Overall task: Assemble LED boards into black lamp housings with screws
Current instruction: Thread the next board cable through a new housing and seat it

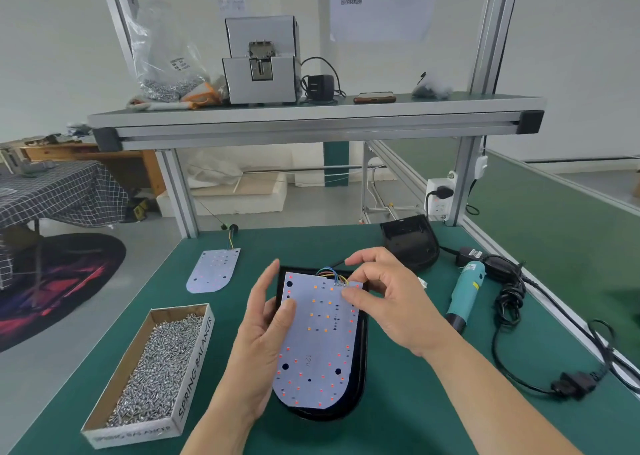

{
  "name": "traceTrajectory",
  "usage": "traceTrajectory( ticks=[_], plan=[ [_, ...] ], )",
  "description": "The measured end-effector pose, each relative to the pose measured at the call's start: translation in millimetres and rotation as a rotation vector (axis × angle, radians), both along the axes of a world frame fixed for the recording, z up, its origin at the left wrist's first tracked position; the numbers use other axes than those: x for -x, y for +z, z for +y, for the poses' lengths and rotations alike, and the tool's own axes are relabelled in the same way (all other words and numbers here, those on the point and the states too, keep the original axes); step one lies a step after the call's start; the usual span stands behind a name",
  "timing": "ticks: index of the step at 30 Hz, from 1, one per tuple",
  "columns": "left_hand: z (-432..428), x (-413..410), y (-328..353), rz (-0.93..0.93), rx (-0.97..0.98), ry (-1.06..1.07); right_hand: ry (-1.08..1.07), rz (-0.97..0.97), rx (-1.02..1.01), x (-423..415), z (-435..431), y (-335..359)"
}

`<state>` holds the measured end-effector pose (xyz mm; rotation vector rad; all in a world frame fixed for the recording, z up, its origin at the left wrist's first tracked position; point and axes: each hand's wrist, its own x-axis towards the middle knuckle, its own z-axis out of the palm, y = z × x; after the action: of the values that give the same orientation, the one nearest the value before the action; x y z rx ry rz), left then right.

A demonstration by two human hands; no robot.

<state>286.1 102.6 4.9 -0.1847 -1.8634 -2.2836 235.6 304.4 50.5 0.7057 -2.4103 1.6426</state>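
Green bench [311, 243], "SPRING BALANCER" screw box [195, 361], "12V" LED board [318, 343]

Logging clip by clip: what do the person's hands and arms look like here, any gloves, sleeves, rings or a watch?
Both the left hand and the right hand are bare: no gloves and no rings showing. The left forearm and right forearm are bare too, with no sleeve, watch or wristband anywhere up to the picture's lower edge.
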Motion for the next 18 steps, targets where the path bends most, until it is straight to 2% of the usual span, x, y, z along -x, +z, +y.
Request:
traceTrajectory(
  ticks=[5,10,18],
  plan=[
    [-3.6,0.5,-6.9,-0.133,-0.188,-0.019,0.023,0.089,-0.182,0.4,2.6,1.7],
    [-5.9,5.0,-4.7,-0.177,-0.161,0.007,0.035,0.091,-0.184,1.4,4.7,7.1],
    [-1.6,1.9,-6.8,-0.194,-0.12,-0.071,0.033,-0.095,0.12,3.7,-3.7,-2.1]
  ],
)
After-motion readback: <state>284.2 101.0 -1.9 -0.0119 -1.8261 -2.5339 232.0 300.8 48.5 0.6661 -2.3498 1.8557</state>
